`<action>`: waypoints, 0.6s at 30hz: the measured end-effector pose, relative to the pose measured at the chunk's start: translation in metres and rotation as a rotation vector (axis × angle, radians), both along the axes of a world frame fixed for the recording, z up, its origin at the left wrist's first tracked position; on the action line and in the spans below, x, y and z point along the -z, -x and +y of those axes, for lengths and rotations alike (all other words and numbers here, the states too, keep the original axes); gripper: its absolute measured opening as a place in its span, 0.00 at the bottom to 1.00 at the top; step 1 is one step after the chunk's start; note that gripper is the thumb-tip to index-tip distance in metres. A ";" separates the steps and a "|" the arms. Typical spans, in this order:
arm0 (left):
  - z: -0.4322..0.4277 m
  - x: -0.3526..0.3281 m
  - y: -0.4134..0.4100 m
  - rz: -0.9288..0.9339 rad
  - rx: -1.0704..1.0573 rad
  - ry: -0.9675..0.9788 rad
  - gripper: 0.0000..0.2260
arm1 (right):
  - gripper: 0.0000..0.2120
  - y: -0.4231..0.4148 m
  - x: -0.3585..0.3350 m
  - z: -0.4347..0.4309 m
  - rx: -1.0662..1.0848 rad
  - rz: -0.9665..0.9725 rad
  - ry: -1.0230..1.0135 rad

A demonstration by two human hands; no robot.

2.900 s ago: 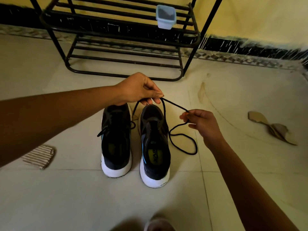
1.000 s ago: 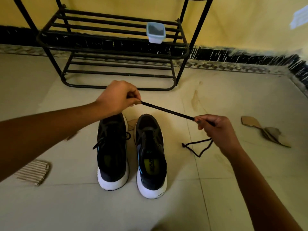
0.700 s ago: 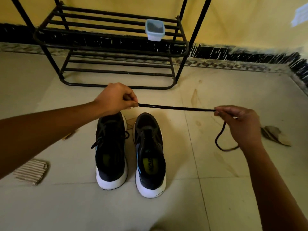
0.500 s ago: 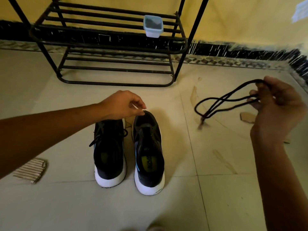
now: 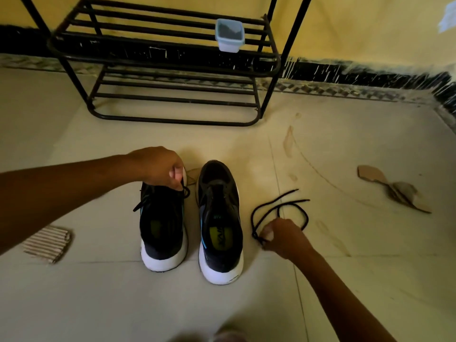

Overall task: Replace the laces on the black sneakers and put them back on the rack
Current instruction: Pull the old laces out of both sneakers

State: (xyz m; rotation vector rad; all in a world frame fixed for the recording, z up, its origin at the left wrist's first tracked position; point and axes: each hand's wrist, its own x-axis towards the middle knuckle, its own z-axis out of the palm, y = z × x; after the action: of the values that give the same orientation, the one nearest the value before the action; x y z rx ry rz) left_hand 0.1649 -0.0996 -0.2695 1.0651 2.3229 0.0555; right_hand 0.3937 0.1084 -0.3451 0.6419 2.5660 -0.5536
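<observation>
Head view, then: what's different from half a second ago?
– The right hand (image 5: 283,239) was holding the loose lace (image 5: 252,222) bunched up in the air. It's down on the floor (image 5: 98,292) now, just beside the right sneaker (image 5: 219,218), with its fingertips pinching one end and the rest lying looped on the tile.
– And the other hand?
– The left hand (image 5: 158,169) has shifted from the right sneaker's toe to the front of the left sneaker (image 5: 161,218). Its fingers are curled at the lacing there, but I can't tell whether they've actually got hold of it.
– So where does that leave the job?
– I'd say one shoe is stripped and its old lace is being set aside. The left sneaker still looks laced, so that one is probably next.
– Shoes anywhere near the rack (image 5: 172,120)?
– Both stand mid-floor with their toes toward it, well short of its bottom rail. Only a small container (image 5: 229,35) sits on its shelf. No replacement laces are in view, so there's plenty left to do
</observation>
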 end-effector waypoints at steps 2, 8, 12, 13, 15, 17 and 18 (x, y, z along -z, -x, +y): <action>-0.005 0.000 -0.001 -0.014 -0.003 0.032 0.08 | 0.07 0.001 -0.006 0.004 0.006 -0.085 0.071; -0.024 0.002 -0.002 -0.029 -0.053 0.044 0.09 | 0.06 0.022 -0.013 0.018 0.079 0.203 0.075; -0.038 0.001 -0.008 -0.021 -0.086 -0.013 0.08 | 0.07 0.040 -0.027 -0.002 0.125 0.502 0.207; -0.043 0.000 -0.009 -0.017 -0.095 -0.021 0.08 | 0.08 0.045 -0.028 -0.011 0.111 0.546 0.243; -0.051 0.001 -0.012 -0.014 -0.105 -0.014 0.08 | 0.09 0.054 -0.031 -0.029 0.089 0.598 0.331; -0.058 0.003 -0.012 -0.010 -0.110 0.005 0.10 | 0.09 0.061 -0.033 -0.045 0.060 0.607 0.382; -0.061 0.005 -0.011 -0.008 -0.117 0.013 0.12 | 0.09 0.065 -0.032 -0.052 0.036 0.603 0.394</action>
State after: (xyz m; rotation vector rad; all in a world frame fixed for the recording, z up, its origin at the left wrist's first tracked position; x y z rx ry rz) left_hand 0.1762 -0.1609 -0.2746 0.9199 2.3732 0.0902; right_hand 0.3283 0.0564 -0.3134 0.4238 2.8441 -1.4009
